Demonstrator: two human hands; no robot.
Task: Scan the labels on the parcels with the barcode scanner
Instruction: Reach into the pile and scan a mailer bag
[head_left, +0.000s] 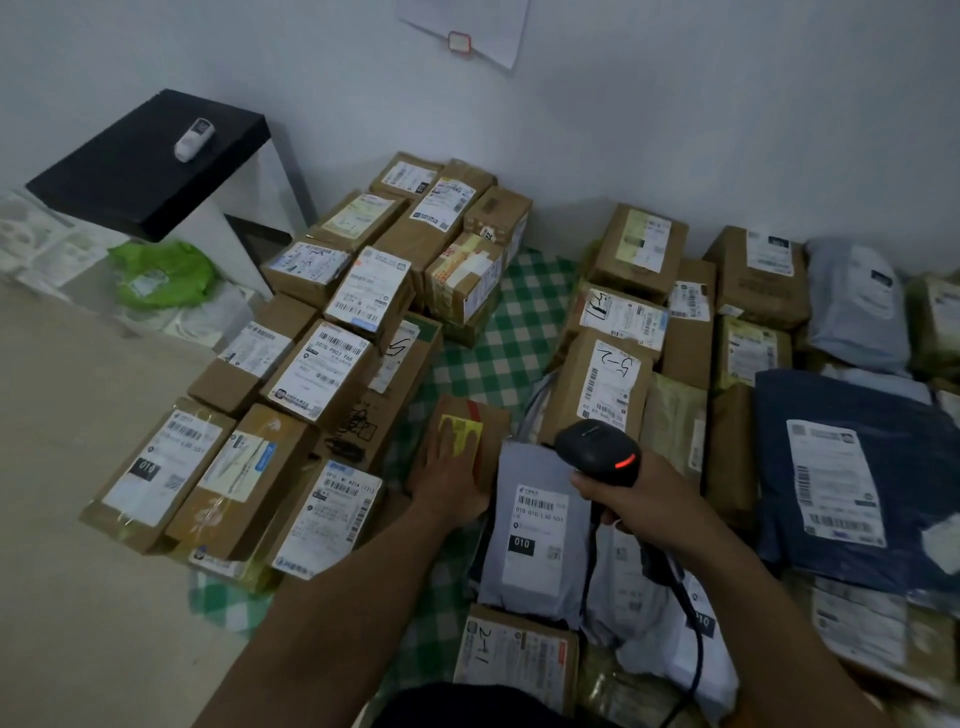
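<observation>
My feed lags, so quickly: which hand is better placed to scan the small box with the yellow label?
Right. The right hand grips the scanner, just beside that box. The left hand lies flat on the box, fingers over its yellow label, holding nothing.

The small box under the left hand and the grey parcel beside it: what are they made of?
Small box: brown cardboard with a matte finish, judging by its colour and crisp folded edges. Grey parcel: probably thin plastic film with a smooth surface. It sags and wrinkles like a bag instead of holding corners.
</observation>
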